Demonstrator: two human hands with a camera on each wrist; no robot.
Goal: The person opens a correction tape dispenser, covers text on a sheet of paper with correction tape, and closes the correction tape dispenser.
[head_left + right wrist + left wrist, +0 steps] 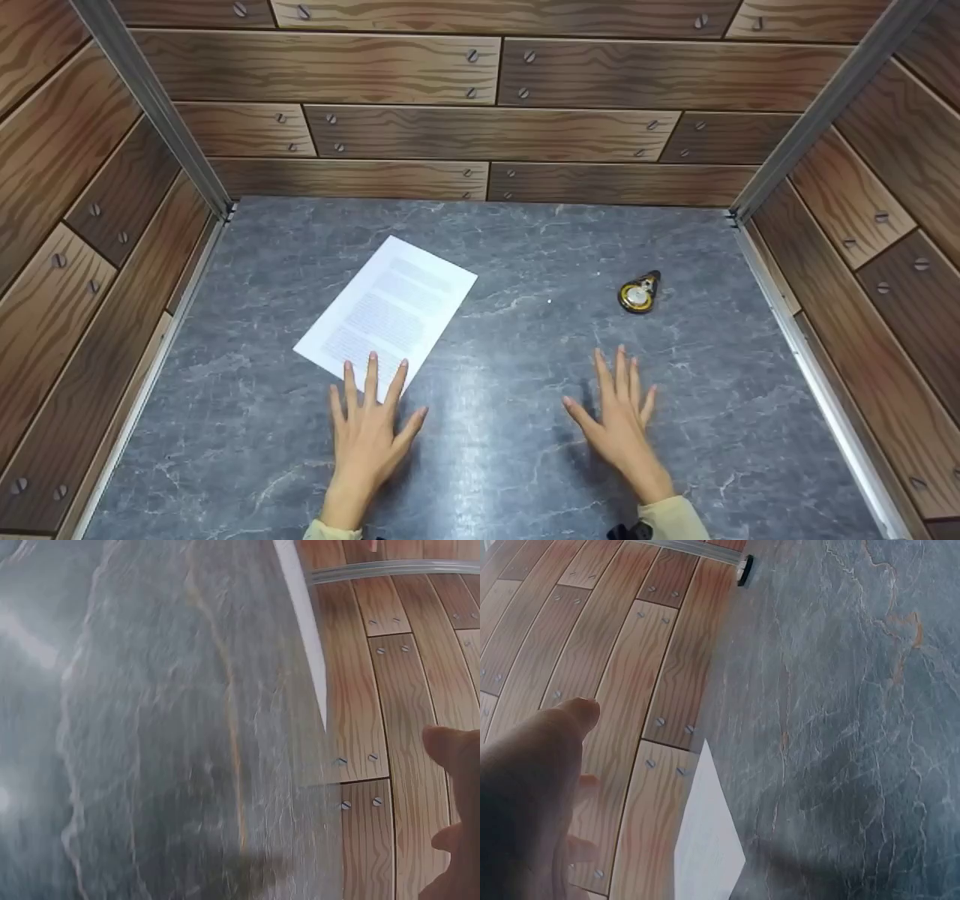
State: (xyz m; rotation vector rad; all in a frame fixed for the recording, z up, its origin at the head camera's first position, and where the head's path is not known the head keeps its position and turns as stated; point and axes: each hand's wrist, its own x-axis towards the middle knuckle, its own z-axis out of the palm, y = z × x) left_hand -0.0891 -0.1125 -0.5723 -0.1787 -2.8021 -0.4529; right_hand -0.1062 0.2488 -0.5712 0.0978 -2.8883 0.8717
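Note:
A white printed sheet of paper (397, 296) lies slanted on the left half of the grey marbled table; its corner also shows in the left wrist view as a white paper wedge (707, 840). My left hand (367, 435) has its fingers spread, and the fingertips overlap the sheet's near edge in the head view. On the right, my right hand (621, 427) is spread too, holding nothing. Beyond its fingertips sits a small teardrop-shaped object (638, 294), dark with a yellow ring and a pale round centre.
Wood-plank-patterned panels (480, 75) wall the table (510, 465) at the back and both sides. Grey metal posts (161, 105) stand at the back corners, and a pale metal rail (825, 390) runs along the right edge. Tiny white specks dot the surface near the middle.

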